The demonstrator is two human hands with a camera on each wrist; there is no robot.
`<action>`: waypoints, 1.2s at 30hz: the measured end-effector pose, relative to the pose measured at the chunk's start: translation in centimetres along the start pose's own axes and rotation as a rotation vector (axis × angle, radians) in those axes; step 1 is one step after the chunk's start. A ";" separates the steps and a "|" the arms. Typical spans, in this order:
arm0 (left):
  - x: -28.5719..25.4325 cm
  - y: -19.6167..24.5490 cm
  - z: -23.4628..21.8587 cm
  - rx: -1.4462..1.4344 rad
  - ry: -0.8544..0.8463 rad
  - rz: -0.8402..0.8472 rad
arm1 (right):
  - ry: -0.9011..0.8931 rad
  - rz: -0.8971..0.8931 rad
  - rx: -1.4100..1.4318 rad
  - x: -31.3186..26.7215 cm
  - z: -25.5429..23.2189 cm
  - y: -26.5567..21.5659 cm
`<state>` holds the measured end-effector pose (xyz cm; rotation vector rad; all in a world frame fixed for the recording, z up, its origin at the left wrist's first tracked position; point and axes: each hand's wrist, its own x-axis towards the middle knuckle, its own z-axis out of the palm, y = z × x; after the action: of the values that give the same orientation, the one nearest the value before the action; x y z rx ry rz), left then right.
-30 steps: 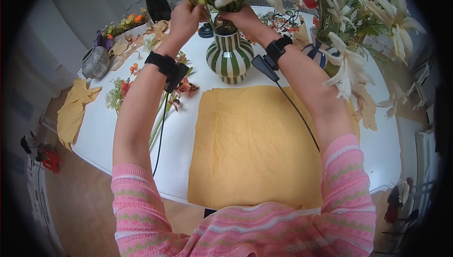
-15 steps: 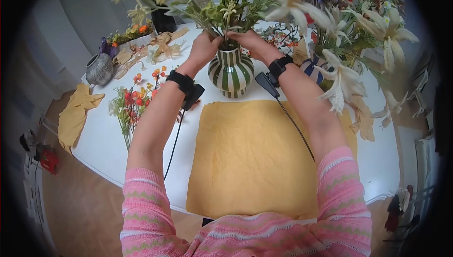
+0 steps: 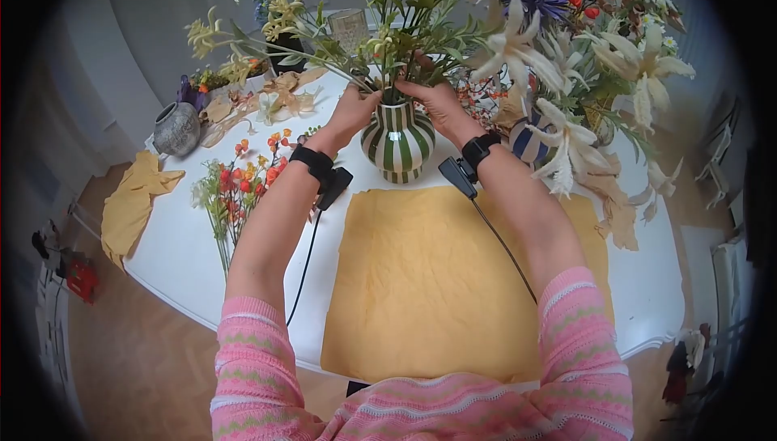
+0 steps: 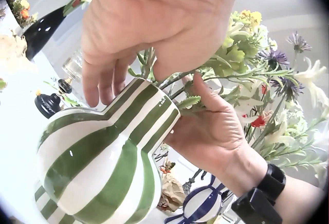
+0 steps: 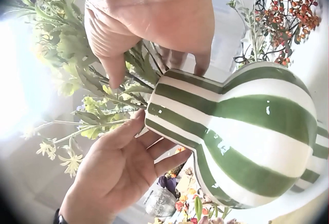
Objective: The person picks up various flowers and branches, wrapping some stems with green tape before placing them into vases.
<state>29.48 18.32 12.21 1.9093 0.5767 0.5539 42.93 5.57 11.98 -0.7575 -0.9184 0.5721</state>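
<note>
1. Striped vase (image 3: 399,148), green and white, is set upright on the white table (image 3: 647,295), just past the yellow cloth (image 3: 445,279), which is spread nearest the person's pink sleeves (image 3: 256,360).
2. Left of the cloth, red and orange sprigs (image 3: 243,180) are laid on the table.
3. The vase's neck is flanked by both hands. The left hand (image 3: 354,109) is placed with its thumb near the rim and its fingers loosely bent; the right hand (image 3: 443,108), with its thumb among the leafy stems (image 3: 396,69) held in the vase. Whether anything is firmly gripped by either cannot be told.
4. To the right, a blue-and-white vase (image 4: 203,205) is partly hidden by large white blooms (image 3: 571,150).
5. Farther left, a grey pot (image 3: 176,129) is seen.
6. Beyond the striped vase, a clear tumbler (image 3: 348,30) is partly covered by foliage.
</note>
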 end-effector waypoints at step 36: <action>-5.5 1.0 1.2 -0.100 0.013 0.084 | 0.012 0.322 -0.277 -1.5 0.6 -1.6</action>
<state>26.02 13.78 11.99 1.8427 0.4706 0.6376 41.86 3.69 12.74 -1.1710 -0.8804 0.7292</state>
